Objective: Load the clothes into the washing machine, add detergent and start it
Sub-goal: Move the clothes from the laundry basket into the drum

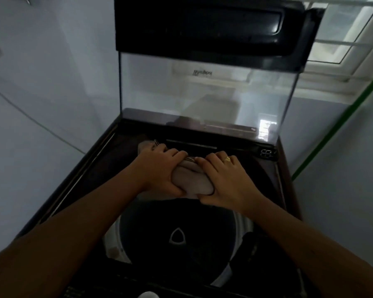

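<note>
Above the drum, near its far rim: a pale grey-beige cloth bundle, bunched into a thick roll and held between both hands. Whether its underside rests on the rim cannot be told.
cloth detail: soft, creased and matte. A striped edge shows at the top between the two sets of knuckles, and one end pokes out toward the back left.
left hand: on the bundle's left end, fingers curled over the top and thumb pressed along the near side, gripping the cloth firmly.
right hand: on the bundle's right end, fingers curled over the top and thumb hooked under the near edge, also gripping the cloth. It wears a gold ring.
forearms: bare, reaching forward from the lower corners and converging, so the hands' knuckles nearly meet.
washing machine: a top-loader with a dark casing.
lid: glass, standing upright at the back, with a dark band across its top and faint, unreadable lettering.
drum interior: a pale ring around a dark floor with a grey triangular emblem at its centre. A dark mass on the right is too dim to identify.
display: lit digits just right of the hands, blurred.
surroundings: a pale wall crossed by a thin cable, a barred window at upper right, and a green strip slanting down the right side.
</note>
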`<action>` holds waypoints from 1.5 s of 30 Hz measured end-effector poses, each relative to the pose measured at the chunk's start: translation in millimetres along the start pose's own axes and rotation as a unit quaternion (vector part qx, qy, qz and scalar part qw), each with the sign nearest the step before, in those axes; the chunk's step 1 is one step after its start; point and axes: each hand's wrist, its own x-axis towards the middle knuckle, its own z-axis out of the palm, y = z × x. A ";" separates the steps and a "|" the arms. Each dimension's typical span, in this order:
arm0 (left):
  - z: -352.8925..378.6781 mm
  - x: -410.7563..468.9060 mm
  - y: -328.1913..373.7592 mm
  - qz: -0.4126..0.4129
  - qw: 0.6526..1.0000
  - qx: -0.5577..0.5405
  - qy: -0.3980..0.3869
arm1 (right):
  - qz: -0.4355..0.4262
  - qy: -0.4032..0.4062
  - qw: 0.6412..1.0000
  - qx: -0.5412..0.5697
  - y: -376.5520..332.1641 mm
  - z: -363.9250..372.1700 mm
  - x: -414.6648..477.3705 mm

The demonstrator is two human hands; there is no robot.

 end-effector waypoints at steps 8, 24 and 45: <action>68.7 -23.7 2.2 0.002 0.976 -0.079 -0.203 | 0.037 -0.197 0.971 0.133 -35.8 66.4 -14.3; 140.7 -33.6 20.2 0.049 0.969 -0.063 -0.234 | 0.104 -0.315 0.936 0.114 -48.5 112.9 -30.0; 73.6 27.2 67.8 -0.049 0.990 -0.129 0.036 | 0.256 0.002 0.967 0.006 16.4 33.2 -54.0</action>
